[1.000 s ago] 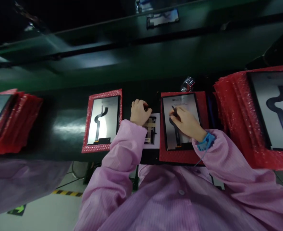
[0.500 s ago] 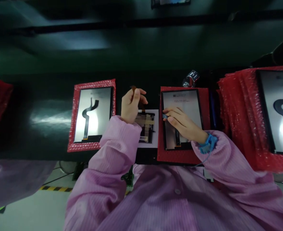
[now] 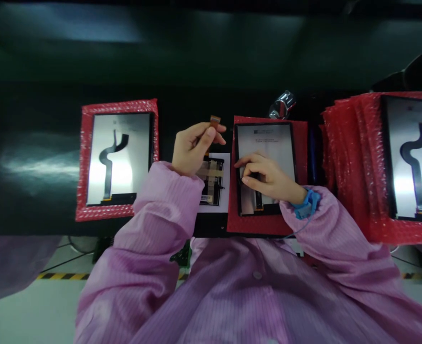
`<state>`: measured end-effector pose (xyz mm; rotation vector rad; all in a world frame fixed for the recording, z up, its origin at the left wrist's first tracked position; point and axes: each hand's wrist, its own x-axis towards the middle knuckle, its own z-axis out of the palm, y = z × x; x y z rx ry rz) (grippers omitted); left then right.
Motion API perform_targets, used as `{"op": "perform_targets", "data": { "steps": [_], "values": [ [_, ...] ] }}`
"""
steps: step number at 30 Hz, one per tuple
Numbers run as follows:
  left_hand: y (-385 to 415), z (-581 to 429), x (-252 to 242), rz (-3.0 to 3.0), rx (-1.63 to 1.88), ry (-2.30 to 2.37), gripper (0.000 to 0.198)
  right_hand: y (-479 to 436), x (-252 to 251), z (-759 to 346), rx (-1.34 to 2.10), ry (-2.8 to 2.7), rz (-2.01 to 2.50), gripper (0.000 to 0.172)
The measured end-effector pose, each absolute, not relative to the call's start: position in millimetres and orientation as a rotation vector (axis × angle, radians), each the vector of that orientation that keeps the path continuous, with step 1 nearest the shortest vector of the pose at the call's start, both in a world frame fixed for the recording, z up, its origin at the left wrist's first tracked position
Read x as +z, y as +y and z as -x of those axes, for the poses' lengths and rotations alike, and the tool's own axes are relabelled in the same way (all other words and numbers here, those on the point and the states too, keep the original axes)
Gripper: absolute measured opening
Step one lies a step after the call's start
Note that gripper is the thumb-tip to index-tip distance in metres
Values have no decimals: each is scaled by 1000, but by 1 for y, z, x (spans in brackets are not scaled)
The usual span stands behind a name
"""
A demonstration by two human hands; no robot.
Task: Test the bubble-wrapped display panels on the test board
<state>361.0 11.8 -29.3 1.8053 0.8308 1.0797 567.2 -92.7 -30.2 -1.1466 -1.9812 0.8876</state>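
My left hand (image 3: 191, 147) is raised above the bench and pinches a small amber strip of tape (image 3: 214, 121) between thumb and fingers. Below it lies a white card (image 3: 225, 162) with more tape strips and dark parts. My right hand (image 3: 268, 179) rests with curled fingers on a silvery display panel (image 3: 268, 141) lying on a red bubble-wrap sheet (image 3: 300, 138), pressing on the panel's dark flex cable (image 3: 258, 201). A blue wrist strap (image 3: 306, 206) circles that wrist.
Another panel with a wavy black cable (image 3: 115, 155) lies on red bubble wrap at the left. A stack of red bubble-wrapped panels (image 3: 407, 157) fills the right. A shiny metal object (image 3: 281, 104) stands behind the middle panel. A dark green conveyor (image 3: 196, 48) runs along the back.
My left hand lifted off the white card, peeling a tape strip upward. My right hand slid down the panel and curled its fingers on the cable. The view shifted to the left.
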Motion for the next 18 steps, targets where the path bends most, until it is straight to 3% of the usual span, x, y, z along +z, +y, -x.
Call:
{"op": "perform_targets", "data": {
  "steps": [4, 9, 18],
  "values": [
    [7, -360, -28, -1920, 1005, 821, 25, -92, -30, -569, 844, -1987, 1141, 17],
    [6, -360, -20, -2251, 799, 661, 34, -91, -28, -571, 760, -1985, 1101, 20],
    [4, -366, -25, -2372, 638, 628, 23, -92, -27, -568, 577, -1917, 1141, 17]
  ]
}}
